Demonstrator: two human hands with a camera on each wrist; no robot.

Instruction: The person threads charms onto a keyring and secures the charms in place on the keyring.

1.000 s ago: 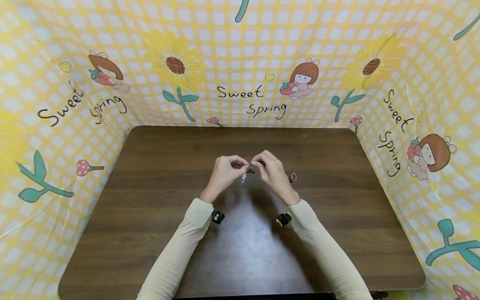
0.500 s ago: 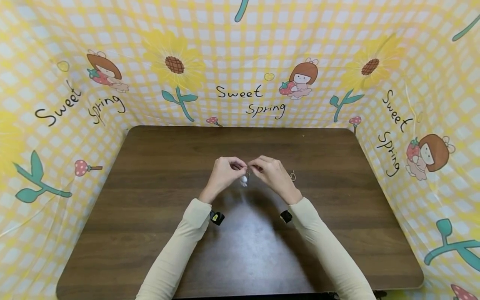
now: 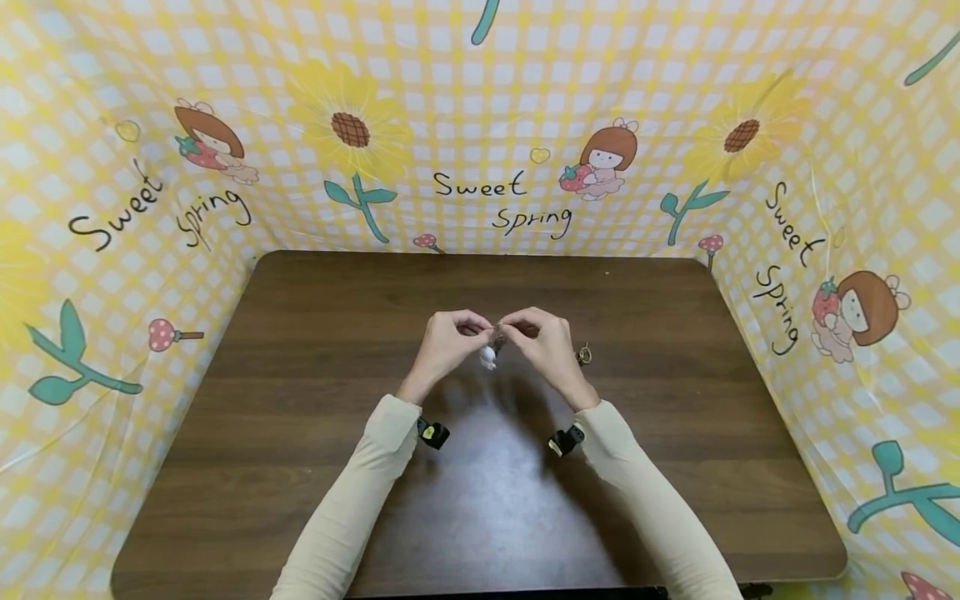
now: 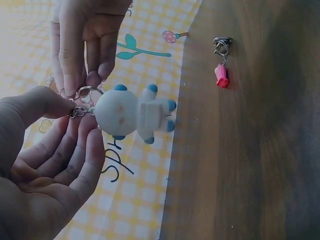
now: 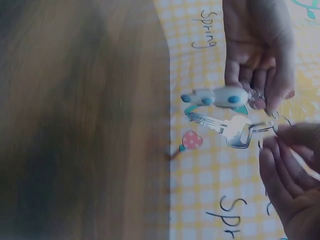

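My left hand [image 3: 448,346] pinches the short chain of a keychain between thumb and fingers. From that chain hangs a white toy figure [image 4: 117,112] with blue ears and feet. Close against the left fingertips, my right hand [image 3: 543,342] pinches a metal split ring [image 5: 282,120]. A silver key [image 5: 232,130] dangles from the ring beside the figure. Both hands are raised over the table; the fingertips partly hide where ring and chain meet.
A second keychain with a pink charm [image 4: 222,76] and metal rings lies on the brown wooden table [image 3: 337,500], just right of my right hand. Yellow checked cloth [image 3: 480,108] stands around the back and sides.
The white figure hangs in fuller view below the fingers than a second ago. My right hand tilted and turned back, and both hands stay together at the ring.
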